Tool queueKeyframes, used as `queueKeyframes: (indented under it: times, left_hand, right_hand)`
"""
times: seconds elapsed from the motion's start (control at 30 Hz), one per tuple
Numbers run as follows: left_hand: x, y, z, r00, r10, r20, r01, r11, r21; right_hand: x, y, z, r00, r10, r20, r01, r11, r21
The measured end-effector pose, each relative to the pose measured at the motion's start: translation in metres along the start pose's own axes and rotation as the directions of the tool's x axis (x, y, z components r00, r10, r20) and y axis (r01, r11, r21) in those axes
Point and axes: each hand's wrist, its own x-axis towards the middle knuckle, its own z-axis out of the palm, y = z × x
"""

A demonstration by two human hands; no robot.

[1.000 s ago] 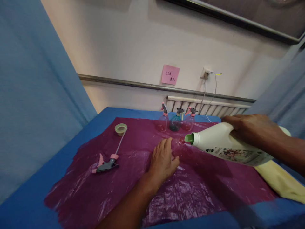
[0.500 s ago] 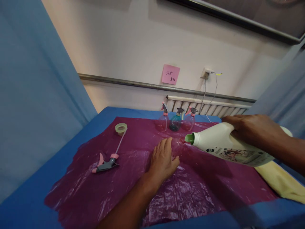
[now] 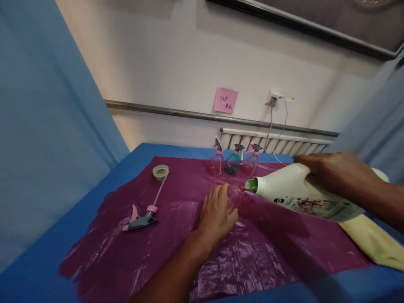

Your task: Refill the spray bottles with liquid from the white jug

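My left hand (image 3: pixel 217 213) is closed around a clear spray bottle body (image 3: pixel 235 193), which leans to the right and has no sprayer on it; my fingers hide part of it. My right hand (image 3: pixel 331 170) grips a cream-coloured jug (image 3: pixel 284 182) with a printed label, tipped nearly on its side. The jug's green spout (image 3: pixel 251 185) meets the bottle's mouth, and I cannot make out the liquid between them. Left of my hands lies a grey and pink trigger sprayer head (image 3: pixel 142 219). Its thin tube reaches up to a pale green cap (image 3: pixel 160 171).
Three spray bottles stand at the back: a clear one (image 3: pixel 216 164), a teal one (image 3: pixel 232 164) and another clear one (image 3: pixel 251 163). Purple plastic sheeting (image 3: pixel 126 256) covers a blue surface (image 3: pixel 38 256). A yellow cloth (image 3: pixel 374 242) lies at right. A radiator (image 3: pixel 290 145) stands behind.
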Motion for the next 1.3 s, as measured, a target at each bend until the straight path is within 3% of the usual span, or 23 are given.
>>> queueKeyframes:
  times: [1.3]
  left_hand:
    - [0.000, -0.004, 0.003, 0.999, 0.031, -0.028, -0.031, 0.999, -0.013]
  right_hand:
    - [0.000, -0.004, -0.010, 0.999, -0.014, 0.032, 0.014, 1.000, -0.009]
